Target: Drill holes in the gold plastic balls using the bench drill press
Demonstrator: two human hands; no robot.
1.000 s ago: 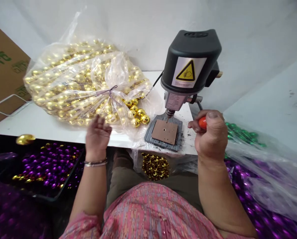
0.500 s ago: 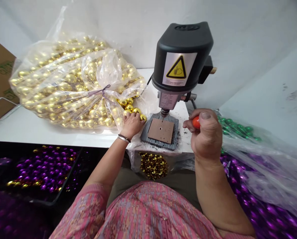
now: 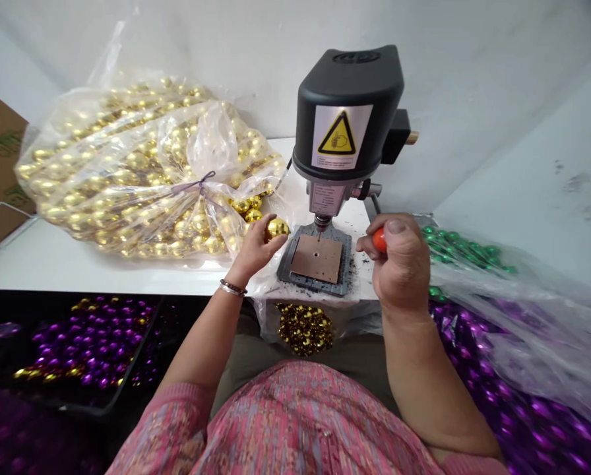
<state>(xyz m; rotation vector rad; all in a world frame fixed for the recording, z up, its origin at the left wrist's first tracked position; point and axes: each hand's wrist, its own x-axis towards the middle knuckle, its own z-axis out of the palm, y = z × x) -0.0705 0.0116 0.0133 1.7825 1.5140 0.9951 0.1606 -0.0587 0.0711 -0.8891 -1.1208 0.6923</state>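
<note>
My left hand (image 3: 257,247) grips a shiny gold ball (image 3: 278,229) between thumb and fingers, just left of the drill press base. My right hand (image 3: 399,254) is wrapped round the red knob (image 3: 379,240) of the press's lever. Between the two hands stands the small black drill press (image 3: 347,119), with a yellow warning triangle on its front. Below its chuck (image 3: 321,221) lies a square brown board (image 3: 316,258) with a small hole, set on the grey metal base (image 3: 343,282).
A tied clear bag of gold balls (image 3: 127,171) covers the table's left side. Dark shavings (image 3: 357,260) lie by the base. Gold pieces (image 3: 305,330) sit in a bag below the table edge. Purple balls (image 3: 92,336) fill a left tray; green balls (image 3: 466,251) lie right.
My left hand has turned from reaching palm-down over the loose gold balls to holding one gold ball up. My right hand stays on the red knob. The view has shifted slightly.
</note>
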